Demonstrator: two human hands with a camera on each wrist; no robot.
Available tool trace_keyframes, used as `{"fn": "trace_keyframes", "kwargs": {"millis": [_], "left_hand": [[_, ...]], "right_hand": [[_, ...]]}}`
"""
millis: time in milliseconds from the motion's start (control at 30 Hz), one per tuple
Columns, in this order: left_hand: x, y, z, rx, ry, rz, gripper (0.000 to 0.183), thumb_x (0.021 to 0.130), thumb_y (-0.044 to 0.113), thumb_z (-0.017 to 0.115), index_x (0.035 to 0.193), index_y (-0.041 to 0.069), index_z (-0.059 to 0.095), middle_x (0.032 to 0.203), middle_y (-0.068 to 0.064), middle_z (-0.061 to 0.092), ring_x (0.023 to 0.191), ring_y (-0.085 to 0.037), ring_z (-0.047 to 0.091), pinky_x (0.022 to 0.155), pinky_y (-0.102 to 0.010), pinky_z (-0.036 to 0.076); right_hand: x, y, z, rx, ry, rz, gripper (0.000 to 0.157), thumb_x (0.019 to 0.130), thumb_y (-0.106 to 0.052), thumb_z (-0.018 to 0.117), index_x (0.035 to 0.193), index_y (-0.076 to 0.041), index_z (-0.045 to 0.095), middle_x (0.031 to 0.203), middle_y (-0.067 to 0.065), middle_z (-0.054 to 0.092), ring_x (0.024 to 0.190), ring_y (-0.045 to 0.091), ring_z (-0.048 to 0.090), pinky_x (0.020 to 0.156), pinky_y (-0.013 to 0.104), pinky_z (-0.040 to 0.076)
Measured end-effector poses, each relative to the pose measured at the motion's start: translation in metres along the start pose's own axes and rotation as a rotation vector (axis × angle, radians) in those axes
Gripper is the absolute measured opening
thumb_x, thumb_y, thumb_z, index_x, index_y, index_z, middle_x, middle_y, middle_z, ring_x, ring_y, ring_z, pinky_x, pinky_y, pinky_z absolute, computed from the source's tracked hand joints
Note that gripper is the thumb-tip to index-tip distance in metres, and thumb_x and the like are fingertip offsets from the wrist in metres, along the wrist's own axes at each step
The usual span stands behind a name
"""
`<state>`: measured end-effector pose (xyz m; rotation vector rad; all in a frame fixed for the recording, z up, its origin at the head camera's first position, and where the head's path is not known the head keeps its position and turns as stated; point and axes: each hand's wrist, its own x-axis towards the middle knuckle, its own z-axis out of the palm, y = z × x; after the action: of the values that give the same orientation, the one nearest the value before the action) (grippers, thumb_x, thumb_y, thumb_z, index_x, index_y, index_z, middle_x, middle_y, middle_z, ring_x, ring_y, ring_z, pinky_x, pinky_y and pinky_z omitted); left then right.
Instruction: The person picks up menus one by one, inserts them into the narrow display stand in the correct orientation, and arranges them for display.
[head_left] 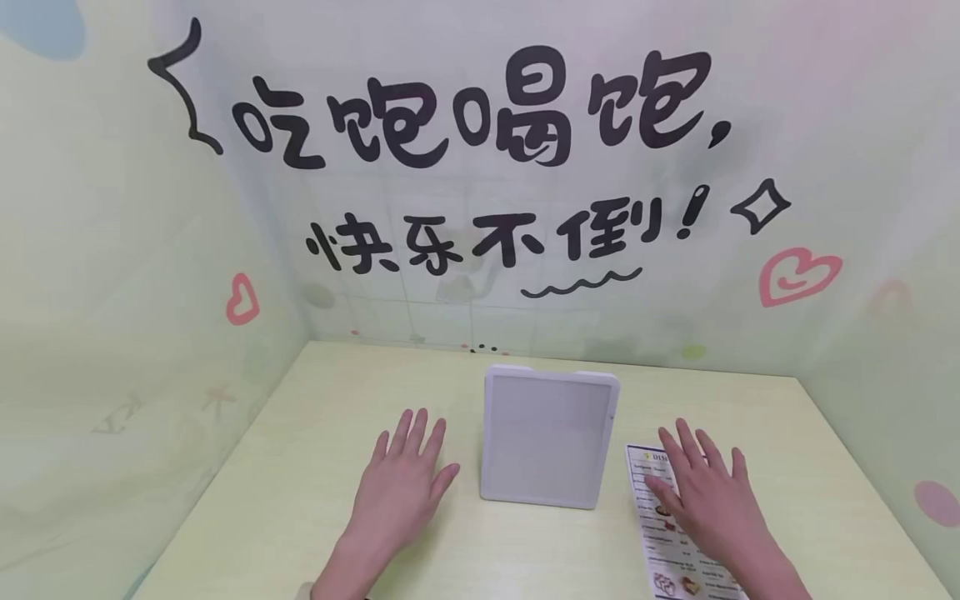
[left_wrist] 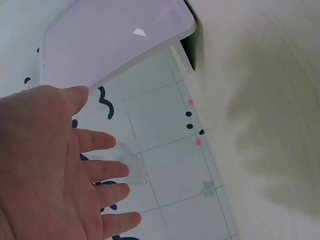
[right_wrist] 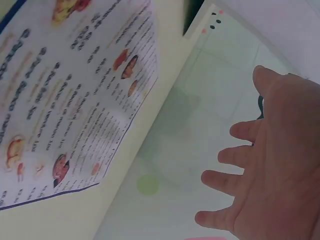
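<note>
The panel (head_left: pixel 549 437), pale and framed in white, stands propped on the counter (head_left: pixel 300 467) at the lower centre of the head view, leaning slightly back, with neither hand touching it. Just beside it, left of centre, is the left hand (head_left: pixel 393 496), fingers spread and nearly straight, with hold of nothing. Toward the lower right, the right hand (head_left: pixel 712 508) has its fingers likewise spread and without a grip; it appears to hover above the menu (head_left: pixel 651 517), partly hiding it. The step looks like a ready pose, handling not yet begun; lifting the panel would call for moving inward and curling the fingers round its side edges. The back wall (head_left: pixel 465 187), with its black lettering (head_left: pixel 536 58), fills the upper frame.
</note>
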<state>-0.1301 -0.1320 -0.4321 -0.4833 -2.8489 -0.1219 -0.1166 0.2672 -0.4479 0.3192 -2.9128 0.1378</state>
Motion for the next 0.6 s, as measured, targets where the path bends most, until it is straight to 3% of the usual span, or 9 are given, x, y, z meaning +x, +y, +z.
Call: {"fn": "trace_keyframes", "kwargs": {"millis": [233,400,500,600], "left_hand": [[-0.003,0.007,-0.010,-0.034,0.001,0.006,0.053,0.104,0.043,0.056,0.138,0.004,0.061,0.137,-0.020,0.061,0.130,-0.043,0.054,0.103,-0.056,0.048],[-0.006,0.010,-0.013,0.001,0.035,0.034,0.047,0.102,0.042,0.061,0.127,0.002,0.068,0.111,-0.015,0.072,0.098,-0.035,0.070,0.076,-0.047,0.059],[-0.006,0.011,-0.015,0.027,0.056,0.043,0.040,0.100,0.041,0.065,0.113,0.004,0.070,0.086,-0.008,0.068,0.073,-0.028,0.066,0.057,-0.040,0.054],[-0.006,0.012,-0.016,0.019,0.057,0.045,0.033,0.098,0.040,0.068,0.092,0.007,0.066,0.067,0.000,0.052,0.056,-0.021,0.053,0.046,-0.032,0.043]], "right_hand": [[-0.006,0.030,0.014,-0.016,-0.083,0.124,0.078,0.100,-0.045,0.063,0.147,0.013,0.039,0.150,0.037,0.039,0.126,0.057,0.046,0.094,0.077,0.038],[-0.009,0.051,0.020,0.000,-0.181,0.231,0.083,0.098,-0.044,0.066,0.141,0.020,0.035,0.136,0.041,0.045,0.114,0.060,0.049,0.083,0.073,0.046],[-0.011,0.060,0.023,0.023,-0.227,0.282,0.084,0.097,-0.044,0.067,0.139,0.021,0.034,0.129,0.041,0.047,0.109,0.060,0.050,0.078,0.072,0.048],[-0.015,0.066,0.026,0.045,-0.263,0.320,0.083,0.097,-0.045,0.066,0.137,0.021,0.035,0.125,0.040,0.048,0.105,0.058,0.050,0.075,0.070,0.048]]}}
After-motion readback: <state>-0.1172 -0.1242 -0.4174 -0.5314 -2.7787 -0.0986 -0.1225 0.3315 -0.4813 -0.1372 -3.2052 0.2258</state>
